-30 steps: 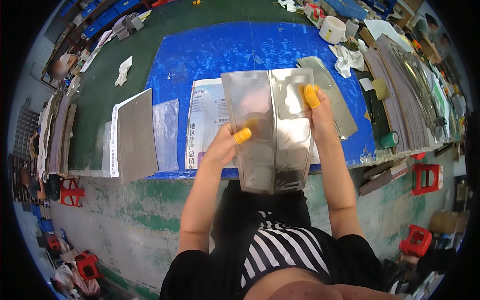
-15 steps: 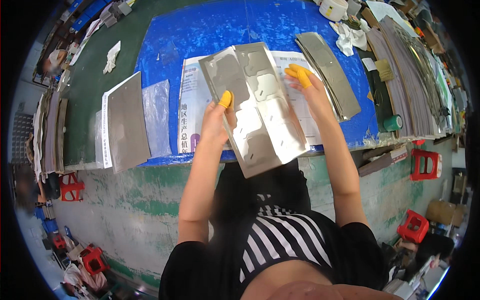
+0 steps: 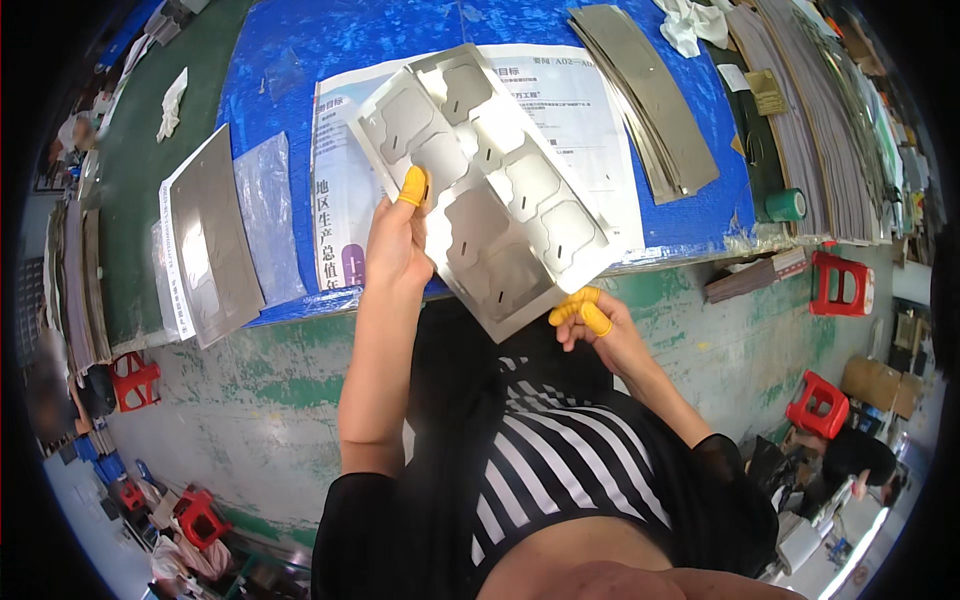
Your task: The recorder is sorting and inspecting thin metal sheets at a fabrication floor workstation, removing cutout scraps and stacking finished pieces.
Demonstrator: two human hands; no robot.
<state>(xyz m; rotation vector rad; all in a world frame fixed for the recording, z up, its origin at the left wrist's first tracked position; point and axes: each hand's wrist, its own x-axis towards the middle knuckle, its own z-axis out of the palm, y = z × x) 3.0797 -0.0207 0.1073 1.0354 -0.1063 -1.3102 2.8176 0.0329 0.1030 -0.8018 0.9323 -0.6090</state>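
Half a second on, pinching the two-panelled metal piece (image 3: 485, 195) by its left edge in the left hand (image 3: 398, 245), holding it slanted at the centre of the frame, partly over the newspaper (image 3: 592, 135) and reaching past the near edge of the blue table (image 3: 340, 25). Bringing the right hand (image 3: 608, 332) down from the piece's right side to its bottom corner, curling the yellow-covered fingers (image 3: 597, 319); impossible to tell whether gripping or only brushing. Probably shifting the hold. Against the earlier frame, leaning the piece's top farther left, and showing the metal stack (image 3: 650, 100) higher at upper right, likely through camera movement
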